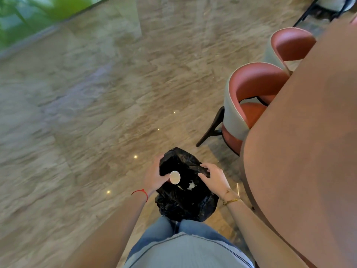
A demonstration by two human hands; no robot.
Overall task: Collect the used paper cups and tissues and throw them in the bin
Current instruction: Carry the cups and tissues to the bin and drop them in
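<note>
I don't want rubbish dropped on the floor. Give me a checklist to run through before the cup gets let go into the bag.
1. Black plastic bin bag mouth open: ok.
2. White paper cup over the opening: ok.
3. Left hand holds the cup: ok.
4. Right hand on the bag's right edge: ok; firmness of grip: cannot tell.
5. White crumpled tissue already inside the bag: ok.
6. Cup empty of liquid: cannot tell.

Bare forearms, red string bracelet (140, 192) on left wrist, gold chain bracelet (230, 200) on right, blue jeans (164, 229), grey top (183, 252).
</note>
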